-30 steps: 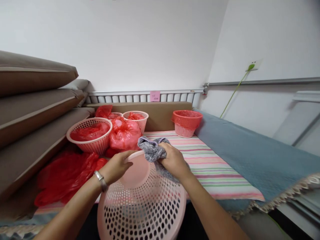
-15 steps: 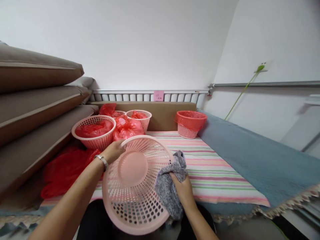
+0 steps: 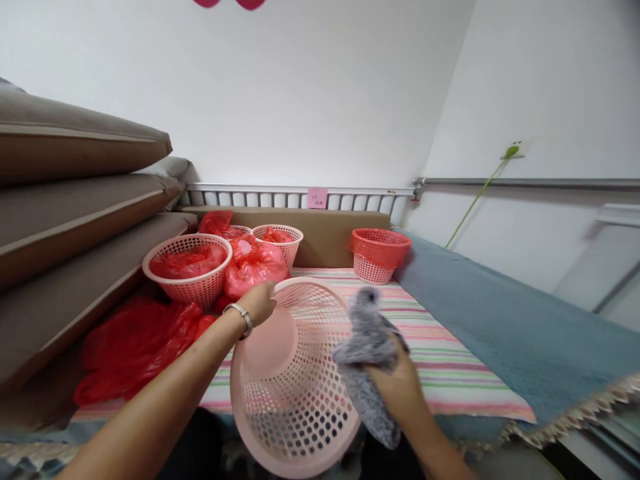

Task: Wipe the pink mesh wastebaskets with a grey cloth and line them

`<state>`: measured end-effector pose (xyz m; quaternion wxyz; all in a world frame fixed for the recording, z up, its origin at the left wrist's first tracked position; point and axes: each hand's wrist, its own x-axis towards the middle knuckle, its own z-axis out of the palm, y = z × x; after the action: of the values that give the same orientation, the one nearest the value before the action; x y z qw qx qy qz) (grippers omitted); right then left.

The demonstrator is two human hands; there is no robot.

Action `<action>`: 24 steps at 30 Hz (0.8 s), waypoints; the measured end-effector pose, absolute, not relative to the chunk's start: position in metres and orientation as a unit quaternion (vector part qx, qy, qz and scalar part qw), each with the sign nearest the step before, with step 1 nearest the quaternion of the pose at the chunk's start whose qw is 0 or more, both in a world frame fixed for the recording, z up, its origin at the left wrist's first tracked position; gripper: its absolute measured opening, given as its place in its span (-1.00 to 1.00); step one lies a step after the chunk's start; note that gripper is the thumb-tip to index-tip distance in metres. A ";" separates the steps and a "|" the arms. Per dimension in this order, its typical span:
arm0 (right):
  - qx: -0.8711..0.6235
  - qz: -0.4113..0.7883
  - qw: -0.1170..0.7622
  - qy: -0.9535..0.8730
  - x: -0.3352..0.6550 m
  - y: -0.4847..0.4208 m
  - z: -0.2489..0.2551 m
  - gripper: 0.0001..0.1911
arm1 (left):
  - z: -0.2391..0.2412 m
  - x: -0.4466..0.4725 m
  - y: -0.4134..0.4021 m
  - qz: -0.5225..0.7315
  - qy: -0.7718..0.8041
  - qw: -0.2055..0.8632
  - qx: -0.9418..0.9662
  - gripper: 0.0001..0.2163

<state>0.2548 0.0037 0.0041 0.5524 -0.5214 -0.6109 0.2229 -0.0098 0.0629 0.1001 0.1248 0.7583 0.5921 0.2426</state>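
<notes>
A pink perforated plastic basket [image 3: 313, 413] is tilted in front of me, its open mouth facing me. My left hand [image 3: 257, 307] grips its upper left rim, a silver bracelet on the wrist. My right hand [image 3: 395, 387] is closed round a bunched grey cloth [image 3: 365, 353] at the basket's right side. The cloth is blurred by motion, and whether it touches the basket I cannot tell. Beyond the left hand lie a tied red plastic bag [image 3: 255, 267] and a pink basket [image 3: 187, 287] with a red bag in it.
A basket covered partly in red [image 3: 381, 250] stands at the back right on the striped cloth [image 3: 450, 363]. Grey cushions [image 3: 80, 200] are stacked at left, with a loose red bag [image 3: 145, 340] beside them. Another basket [image 3: 285, 248] stands behind.
My left hand and the tilted basket have moved to the right and slightly down. My right hand has moved right with the grey cloth, away from the basket's rim.
</notes>
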 end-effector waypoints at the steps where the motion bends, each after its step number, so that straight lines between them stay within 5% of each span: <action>1: -0.493 0.240 0.502 -0.669 0.240 0.007 0.008 -0.49 | 0.099 -0.007 0.065 0.241 0.589 0.124 0.762 -0.75; 6: -0.487 0.280 0.256 -0.787 0.172 0.058 -0.011 -0.53 | 0.095 0.004 0.075 0.237 0.574 0.114 0.776 -0.76; 11: -0.561 0.267 0.215 -0.753 0.132 0.116 -0.043 -0.32 | 0.094 -0.004 0.082 0.246 0.557 0.120 0.784 -0.76; 17: -0.486 0.238 0.096 -0.836 0.116 0.123 -0.074 -0.05 | 0.092 -0.026 0.096 0.258 0.554 0.148 0.777 -0.81; 24: -0.429 0.173 0.012 -0.887 0.084 0.129 -0.114 -0.44 | 0.090 -0.032 0.105 0.270 0.565 0.161 0.763 -0.85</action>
<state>0.0837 0.1285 -0.1138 0.0121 -0.4288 -0.8867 0.1727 -0.0316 0.1047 0.0901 0.1609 0.7629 0.5649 0.2703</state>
